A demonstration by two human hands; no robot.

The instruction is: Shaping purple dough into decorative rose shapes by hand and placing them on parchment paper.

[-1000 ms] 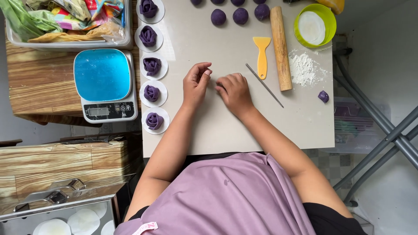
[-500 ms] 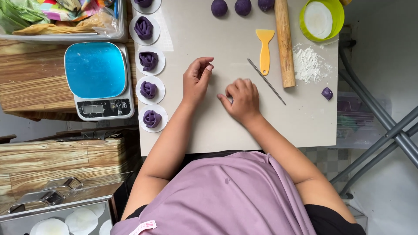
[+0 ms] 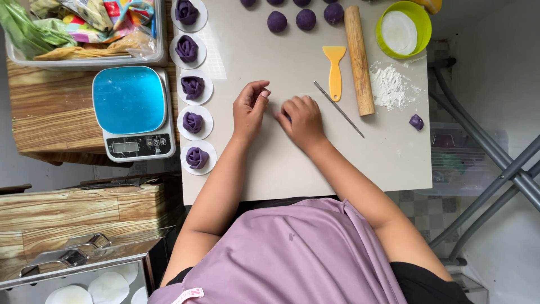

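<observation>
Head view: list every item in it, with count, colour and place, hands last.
Rose-shaped purple dough pieces on white paper rounds: five, purple, a column along the board's left edge.
Purple dough balls: at least six, purple, top of the board, some cut off by the frame.
Small purple dough scrap: one, purple, right side of the board.
Wooden rolling pin: one, tan, upper right.
Yellow plastic scraper: one, yellow, left of the pin.
Thin metal rod: one, grey, below the scraper.
Green bowl: one, white contents, top right.
Flour pile: one, white, under the bowl.
Blue-topped kitchen scale: one, left of the board.
Beige work board: one.
Left hand: one, fingers pinched, mid-board.
Right hand: one, pressed on the board.
</observation>
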